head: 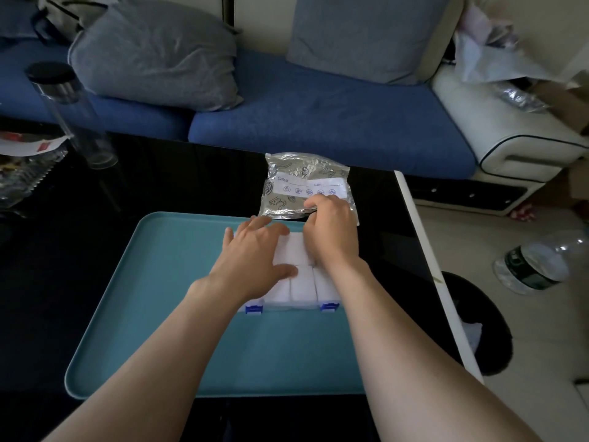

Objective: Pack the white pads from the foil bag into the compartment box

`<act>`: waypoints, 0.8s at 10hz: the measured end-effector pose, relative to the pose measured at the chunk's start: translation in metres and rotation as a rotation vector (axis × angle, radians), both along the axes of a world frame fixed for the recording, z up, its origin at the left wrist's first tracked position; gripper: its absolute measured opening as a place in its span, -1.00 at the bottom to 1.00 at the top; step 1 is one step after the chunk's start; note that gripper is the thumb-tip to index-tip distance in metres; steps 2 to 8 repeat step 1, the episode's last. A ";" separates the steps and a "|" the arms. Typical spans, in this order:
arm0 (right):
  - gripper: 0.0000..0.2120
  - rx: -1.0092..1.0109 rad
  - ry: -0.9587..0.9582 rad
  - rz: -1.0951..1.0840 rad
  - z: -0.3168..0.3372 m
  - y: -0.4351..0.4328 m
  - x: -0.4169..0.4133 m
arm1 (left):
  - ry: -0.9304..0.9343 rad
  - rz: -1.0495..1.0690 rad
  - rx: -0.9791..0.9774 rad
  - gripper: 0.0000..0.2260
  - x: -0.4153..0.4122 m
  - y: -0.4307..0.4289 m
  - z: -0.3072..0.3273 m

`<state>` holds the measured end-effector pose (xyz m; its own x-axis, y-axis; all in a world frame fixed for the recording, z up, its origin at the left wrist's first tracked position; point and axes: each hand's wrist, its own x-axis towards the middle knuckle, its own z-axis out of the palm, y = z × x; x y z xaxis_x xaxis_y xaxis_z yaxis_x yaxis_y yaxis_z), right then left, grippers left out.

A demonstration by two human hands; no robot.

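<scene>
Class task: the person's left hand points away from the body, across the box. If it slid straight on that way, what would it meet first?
Probably the crinkled silver foil bag, lying just past the left hand fingertips beyond the teal plastic tray rim; depth is unclear.

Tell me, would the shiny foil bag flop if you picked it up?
Probably yes: the foil bag looks thin and crinkled, lying nearly flat on the black table. It seems light, maybe nearly empty. Its glossy surface might feel a bit slippery.

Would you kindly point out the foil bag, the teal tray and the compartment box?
foil bag (306, 183): head view, white label.
teal tray (165, 282): head view, bare floor left of the hands.
compartment box (328, 307): head view, right blue latch.
</scene>
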<state>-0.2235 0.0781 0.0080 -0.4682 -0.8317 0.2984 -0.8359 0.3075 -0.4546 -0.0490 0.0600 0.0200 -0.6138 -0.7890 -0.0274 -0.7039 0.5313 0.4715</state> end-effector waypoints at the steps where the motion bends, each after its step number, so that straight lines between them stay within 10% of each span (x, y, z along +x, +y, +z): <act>1: -0.64 -0.146 -0.111 0.009 0.014 0.018 0.017 | 0.219 0.126 -0.043 -0.76 0.004 0.002 0.009; 8: -0.64 -0.146 -0.111 0.009 0.014 0.018 0.017 | 0.219 0.126 -0.043 -0.76 0.004 0.002 0.009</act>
